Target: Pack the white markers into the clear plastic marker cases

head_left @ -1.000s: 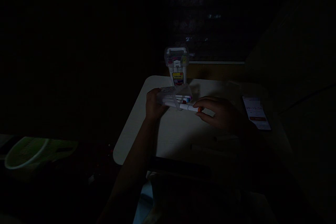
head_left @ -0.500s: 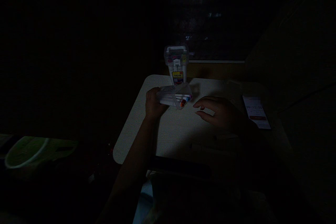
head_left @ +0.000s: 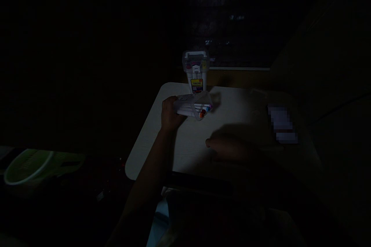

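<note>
My left hand is wrapped around a clear plastic case, held tilted on its side above the table. White markers lie inside, their orange, red, blue and purple ends facing right at the case's open mouth. Lower and to the right, my right hand is low over the table, its fingers drawn together in deep shadow. What it holds, if anything, is too dark to make out. Behind the tilted case stands a second clear marker case, upright, with a white handle and a yellow label.
The scene is very dark. A pale table with rounded corners carries these things. At its right side lies a phone with a blurred screen. A green object with a pale rim is at the lower left, beyond the table.
My right hand has moved down and toward me, away from the case mouth, and its spread fingers have drawn together. The left hand and its case have barely moved.
</note>
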Demonstrator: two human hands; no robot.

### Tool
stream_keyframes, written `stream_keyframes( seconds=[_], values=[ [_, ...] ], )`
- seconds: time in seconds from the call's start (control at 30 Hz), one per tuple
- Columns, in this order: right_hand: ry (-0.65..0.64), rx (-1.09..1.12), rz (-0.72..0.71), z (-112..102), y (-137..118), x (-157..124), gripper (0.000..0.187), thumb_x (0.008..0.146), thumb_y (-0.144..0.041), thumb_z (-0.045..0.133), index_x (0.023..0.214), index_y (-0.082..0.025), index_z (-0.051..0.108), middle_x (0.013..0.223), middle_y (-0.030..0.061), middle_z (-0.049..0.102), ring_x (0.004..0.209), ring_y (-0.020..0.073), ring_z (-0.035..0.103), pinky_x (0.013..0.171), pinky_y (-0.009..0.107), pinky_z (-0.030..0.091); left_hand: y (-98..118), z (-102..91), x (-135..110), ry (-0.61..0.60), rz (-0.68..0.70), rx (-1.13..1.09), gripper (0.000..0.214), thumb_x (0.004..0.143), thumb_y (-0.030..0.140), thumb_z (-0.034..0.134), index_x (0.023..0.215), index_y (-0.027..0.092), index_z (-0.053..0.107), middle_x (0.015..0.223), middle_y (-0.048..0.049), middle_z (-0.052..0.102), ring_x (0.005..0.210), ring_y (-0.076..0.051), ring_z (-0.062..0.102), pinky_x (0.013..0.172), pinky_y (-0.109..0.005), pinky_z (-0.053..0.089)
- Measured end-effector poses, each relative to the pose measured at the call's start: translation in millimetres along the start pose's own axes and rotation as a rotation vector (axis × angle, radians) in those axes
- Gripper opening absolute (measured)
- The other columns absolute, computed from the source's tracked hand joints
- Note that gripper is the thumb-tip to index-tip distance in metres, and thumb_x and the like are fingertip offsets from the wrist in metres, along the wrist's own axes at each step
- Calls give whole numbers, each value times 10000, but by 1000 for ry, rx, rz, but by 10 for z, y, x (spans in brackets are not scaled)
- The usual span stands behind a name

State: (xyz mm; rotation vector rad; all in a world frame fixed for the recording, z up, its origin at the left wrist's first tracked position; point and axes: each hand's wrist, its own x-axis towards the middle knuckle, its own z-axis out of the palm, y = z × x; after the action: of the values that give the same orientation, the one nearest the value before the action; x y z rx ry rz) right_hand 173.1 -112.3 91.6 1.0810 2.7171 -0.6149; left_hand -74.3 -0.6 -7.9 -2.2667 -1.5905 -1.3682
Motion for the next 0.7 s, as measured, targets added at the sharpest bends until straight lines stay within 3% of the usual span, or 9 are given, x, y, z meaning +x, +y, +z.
stream_keyframes(
  seconds=[0.13,0.3,0.57,0.7],
  values=[
    [-30,-80,-50,23,-81,83,131,793,-164,644,908,-152,705,899,119,731,779,231,692,638,311,517,34,-12,7,-6,-48,-1,670,622,390,763,1200,200,482,1178,-123,587,1122,-303,563,956,-468,461],
    [-4,-133,-36,57,-73,129,187,822,-107,563,943,-147,699,911,125,736,770,230,696,647,320,524,70,-40,19,-19,-88,-15,673,608,388,779,1188,205,490,1185,-120,583,1132,-304,556,968,-468,454],
    [-93,-113,74,-9,-63,89,236,830,-157,582,1038,-92,673,1044,171,703,930,277,677,771,353,513,10,-2,-6,-5,-42,-27,704,631,402,765,1231,188,467,1211,-128,570,1153,-308,544,969,-468,454],
    [-95,-94,58,39,-63,91,220,849,-111,517,999,-109,678,1014,164,707,866,255,676,723,333,485,9,-2,-4,-2,-4,-28,688,649,415,765,1223,172,472,1200,-134,577,1136,-306,550,964,-465,457]
  ],
)
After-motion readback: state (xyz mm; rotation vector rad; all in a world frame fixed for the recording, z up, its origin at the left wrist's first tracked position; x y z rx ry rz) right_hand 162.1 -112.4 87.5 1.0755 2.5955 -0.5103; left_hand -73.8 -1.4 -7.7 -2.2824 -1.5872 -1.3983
